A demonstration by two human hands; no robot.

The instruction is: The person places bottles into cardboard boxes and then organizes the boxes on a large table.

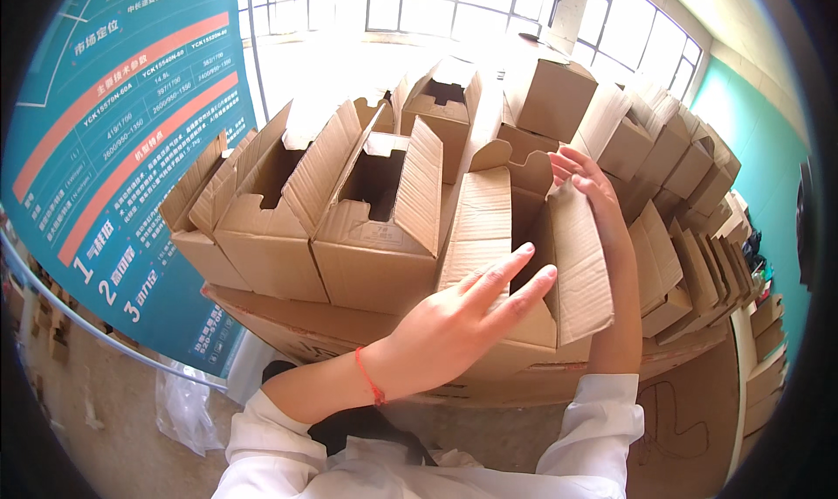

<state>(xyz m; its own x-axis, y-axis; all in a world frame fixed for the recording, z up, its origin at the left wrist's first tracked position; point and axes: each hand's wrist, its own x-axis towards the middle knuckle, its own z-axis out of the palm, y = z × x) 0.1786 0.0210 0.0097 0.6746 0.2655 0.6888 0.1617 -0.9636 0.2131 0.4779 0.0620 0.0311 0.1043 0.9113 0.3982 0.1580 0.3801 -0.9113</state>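
Note:
An open brown cardboard box [476,215] stands in front of me, its right flap [578,268] spread outward and its notched end flap raised at the far side. My left hand [467,320] reaches over the near end of this box. Its fingers are stretched and apart, holding nothing, and a red string circles the wrist. My right hand [587,178] is at the far right corner, beside the top of the right flap. Its fingers are extended and spread; whether they touch the cardboard is hard to tell. My right forearm passes along the outer side of that flap.
More open boxes [371,259] stand in a row to the left, on a large carton [288,333]. A box [550,93] is stacked at the back, and several others [676,150] are piled to the right. A teal printed banner [131,167] stands at the left.

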